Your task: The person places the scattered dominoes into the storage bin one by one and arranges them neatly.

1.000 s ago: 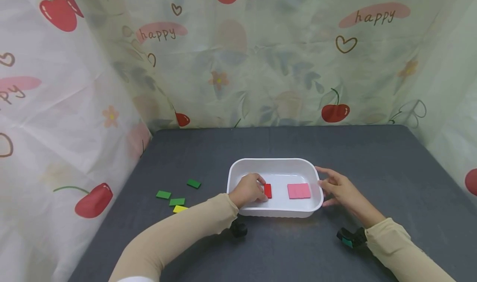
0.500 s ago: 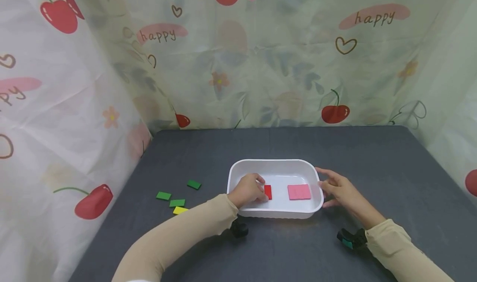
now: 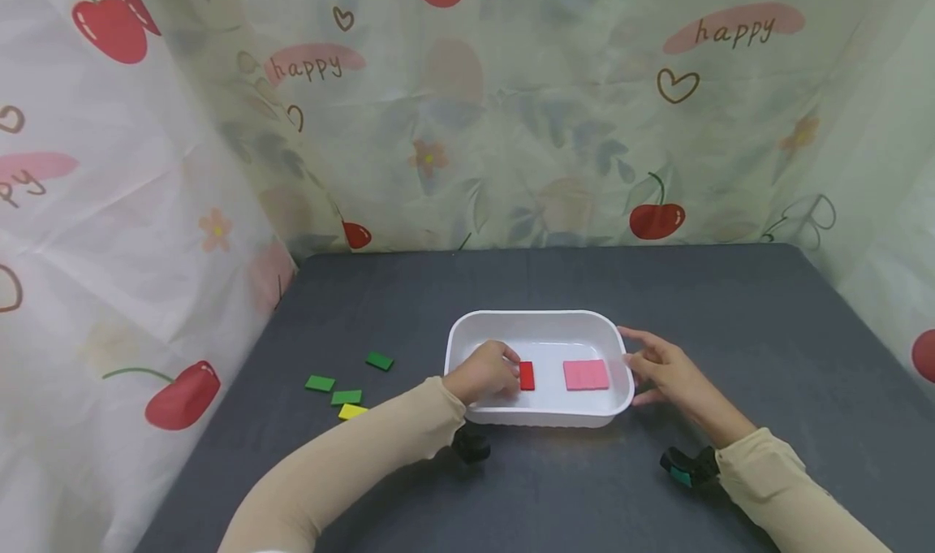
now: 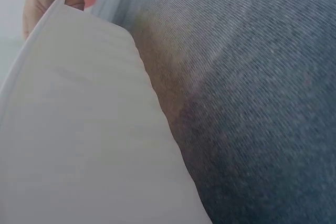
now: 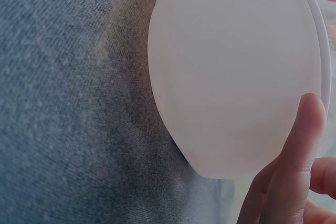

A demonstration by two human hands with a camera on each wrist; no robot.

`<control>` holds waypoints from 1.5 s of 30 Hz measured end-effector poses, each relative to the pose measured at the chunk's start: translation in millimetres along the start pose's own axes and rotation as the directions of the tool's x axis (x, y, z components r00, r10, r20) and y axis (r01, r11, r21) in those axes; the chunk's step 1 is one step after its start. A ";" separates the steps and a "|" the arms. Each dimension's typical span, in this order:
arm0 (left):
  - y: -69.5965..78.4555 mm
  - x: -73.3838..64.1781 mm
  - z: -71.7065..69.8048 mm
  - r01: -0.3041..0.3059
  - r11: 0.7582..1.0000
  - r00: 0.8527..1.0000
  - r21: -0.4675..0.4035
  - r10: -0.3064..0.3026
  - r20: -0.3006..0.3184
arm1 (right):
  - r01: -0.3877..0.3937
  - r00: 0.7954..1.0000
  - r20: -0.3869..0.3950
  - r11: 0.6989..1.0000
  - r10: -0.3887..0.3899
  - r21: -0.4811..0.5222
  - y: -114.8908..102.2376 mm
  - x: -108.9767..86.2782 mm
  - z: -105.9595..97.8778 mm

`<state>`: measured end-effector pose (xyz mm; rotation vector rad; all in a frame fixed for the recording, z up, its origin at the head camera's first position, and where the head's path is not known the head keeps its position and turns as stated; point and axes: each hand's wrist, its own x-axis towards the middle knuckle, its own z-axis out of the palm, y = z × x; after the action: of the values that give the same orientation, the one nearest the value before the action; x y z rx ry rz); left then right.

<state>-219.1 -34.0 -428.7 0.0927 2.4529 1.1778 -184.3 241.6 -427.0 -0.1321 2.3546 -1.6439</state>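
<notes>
A white plastic tray stands on the dark table. Inside it a red rectangular tile lies flat on the left, and pink tiles sit side by side on the right. My left hand reaches over the tray's left end, its fingertips right beside the red tile; its finger undersides are hidden. My right hand rests against the tray's right end with fingers spread. In the right wrist view one digit lies straight along the tray's outer wall. The left wrist view shows mostly the tray's side.
Left of the tray lie green tiles and a yellow tile partly behind the left sleeve. Black wrist devices sit below both wrists. A printed curtain hangs behind the table.
My left fingers have drawn back slightly from the red tile, which now shows a little more. My right hand and the tray stay in place.
</notes>
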 end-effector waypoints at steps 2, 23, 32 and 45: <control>1.8 0.5 1.7 0.006 1.000 1.000 -0.008 -0.005 0.005 | -0.002 1.000 0.000 1.000 0.002 -0.001 -0.7 -0.4 0.2; 21.1 7.4 22.4 0.001 1.000 0.999 0.002 -0.001 0.040 | -0.012 1.000 -0.004 1.000 0.012 0.009 -1.9 -0.1 1.1; 27.9 7.1 27.3 0.033 0.999 0.999 0.027 -0.034 0.028 | -0.003 1.000 -0.002 1.000 0.003 0.004 0.9 0.5 0.9; 29.3 8.2 28.9 0.035 0.999 0.999 0.009 -0.035 0.029 | -0.020 1.000 -0.006 1.000 0.020 0.005 -2.2 -0.4 1.5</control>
<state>-218.6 7.8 -425.2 0.0685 2.4249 1.1437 -183.6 239.5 -425.4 -0.1021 2.3489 -1.6432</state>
